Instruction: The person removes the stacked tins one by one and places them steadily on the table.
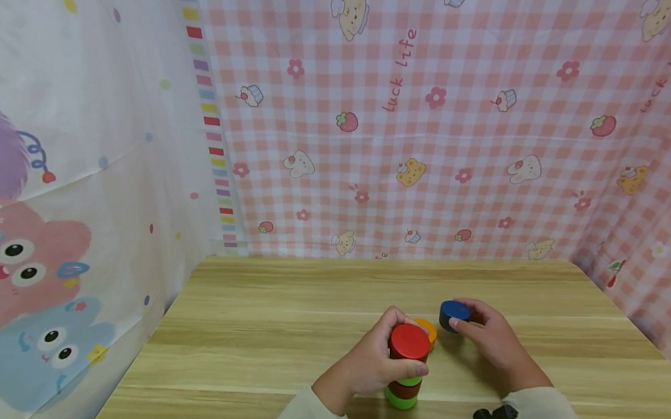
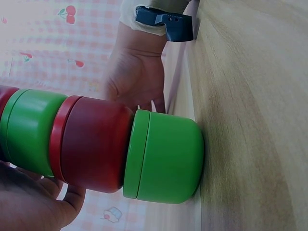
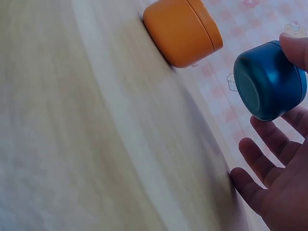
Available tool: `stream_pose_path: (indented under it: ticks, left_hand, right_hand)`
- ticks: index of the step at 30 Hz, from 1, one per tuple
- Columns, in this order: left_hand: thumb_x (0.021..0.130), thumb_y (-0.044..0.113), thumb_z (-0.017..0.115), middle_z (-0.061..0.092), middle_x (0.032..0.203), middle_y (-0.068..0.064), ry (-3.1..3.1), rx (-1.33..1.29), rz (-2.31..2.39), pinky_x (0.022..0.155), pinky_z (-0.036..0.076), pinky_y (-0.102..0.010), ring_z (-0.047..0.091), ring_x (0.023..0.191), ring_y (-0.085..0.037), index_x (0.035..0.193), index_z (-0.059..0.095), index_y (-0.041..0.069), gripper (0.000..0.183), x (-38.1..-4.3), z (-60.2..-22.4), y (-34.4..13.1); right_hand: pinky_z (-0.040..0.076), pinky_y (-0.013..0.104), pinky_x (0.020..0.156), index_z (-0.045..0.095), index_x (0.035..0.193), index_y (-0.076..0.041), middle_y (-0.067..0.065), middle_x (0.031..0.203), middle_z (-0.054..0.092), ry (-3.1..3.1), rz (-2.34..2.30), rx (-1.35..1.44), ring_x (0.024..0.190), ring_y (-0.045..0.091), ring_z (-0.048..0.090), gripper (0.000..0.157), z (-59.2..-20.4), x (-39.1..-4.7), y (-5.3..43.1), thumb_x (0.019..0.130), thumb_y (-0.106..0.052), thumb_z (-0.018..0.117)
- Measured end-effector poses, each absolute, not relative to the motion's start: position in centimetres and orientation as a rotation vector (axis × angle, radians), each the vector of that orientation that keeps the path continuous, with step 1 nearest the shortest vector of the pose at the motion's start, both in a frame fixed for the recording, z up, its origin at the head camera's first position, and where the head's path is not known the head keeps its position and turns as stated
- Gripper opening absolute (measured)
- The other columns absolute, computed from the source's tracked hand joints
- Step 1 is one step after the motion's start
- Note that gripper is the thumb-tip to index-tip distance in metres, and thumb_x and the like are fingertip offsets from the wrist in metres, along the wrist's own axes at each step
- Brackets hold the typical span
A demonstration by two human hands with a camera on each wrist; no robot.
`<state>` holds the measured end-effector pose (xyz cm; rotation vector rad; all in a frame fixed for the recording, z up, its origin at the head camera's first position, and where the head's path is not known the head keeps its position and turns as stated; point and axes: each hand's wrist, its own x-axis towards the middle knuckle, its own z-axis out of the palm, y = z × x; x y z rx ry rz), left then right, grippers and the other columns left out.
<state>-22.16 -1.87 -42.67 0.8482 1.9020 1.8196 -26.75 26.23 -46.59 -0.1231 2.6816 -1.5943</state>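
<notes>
One red-topped stack is gripped by the left hand — the right hand pinches a blue canister.

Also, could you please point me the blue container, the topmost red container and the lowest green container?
Blue container (image 3: 274, 79): right wrist view, side wall.
Topmost red container (image 1: 410, 342): head view, top face.
Lowest green container (image 2: 171, 158): left wrist view, side wall.

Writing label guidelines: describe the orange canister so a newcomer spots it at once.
On the wood-grain table, find the stack of round red and green lidded canisters. Just behind it, left of the smooth, round blue canister in the right hand, stands a smooth, round orange lidded canister. It alone is orange; it is neither stacked nor lifted.
</notes>
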Motion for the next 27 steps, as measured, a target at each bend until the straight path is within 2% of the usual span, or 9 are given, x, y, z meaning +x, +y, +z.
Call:
stream_pose_path:
  ticks: [5, 10, 18, 27]
  left_hand:
    - [0.095, 0.012, 0.078, 0.065, 0.124, 0.004, 1.903, 0.847, 1.818, 0.099, 0.052, -0.026, 0.065, 0.112, -0.009, 0.130, 0.043, 0.013, 0.050, -22.16, -42.68, -1.86]
    - [0.096, 0.011, 0.077, 0.066, 0.124, 0.004, 1.911, 0.836, 1.815, 0.099, 0.052, -0.026, 0.064, 0.113, -0.009, 0.130, 0.043, 0.014, 0.049, -22.15, -42.68, -1.84]
    - [0.095, 0.011, 0.078, 0.066, 0.124, 0.003, 1.907, 0.817, 1.821, 0.099, 0.052, -0.027, 0.064, 0.113, -0.010, 0.130, 0.044, 0.015, 0.049, -22.15, -42.65, -1.88]
    - [0.095, 0.010, 0.077, 0.065, 0.126, 0.003, 1.900, 0.836, 1.829, 0.099, 0.052, -0.027, 0.064, 0.113, -0.010, 0.130, 0.043, 0.014, 0.049, -22.12, -42.68, -1.90]
  right_hand:
    - [0.044, 0.056, 0.106, 0.050, 0.152, -0.004, 0.026, 0.147, 0.055, 2.697, -1.570, -0.136, 0.131, 0.041, 0.052, 0.065, -46.77, -26.88, 26.64, 0.102, -0.039, 0.071]
    - [0.047, 0.045, 0.099, 0.052, 0.150, -0.002, 0.025, 0.143, 0.059, 2.724, -1.544, -0.169, 0.127, 0.038, 0.055, 0.061, -47.14, -27.09, 27.10, 0.103, -0.035, 0.070]
    - [0.047, 0.036, 0.096, 0.053, 0.148, 0.000, 0.023, 0.139, 0.062, 2.711, -1.551, -0.174, 0.122, 0.032, 0.059, 0.058, -47.45, -27.16, 27.07, 0.102, -0.031, 0.072]
    - [0.048, 0.033, 0.096, 0.055, 0.145, 0.002, 0.024, 0.139, 0.061, 2.686, -1.533, -0.174, 0.119, 0.030, 0.060, 0.058, -47.35, -27.12, 27.03, 0.101, -0.031, 0.073]
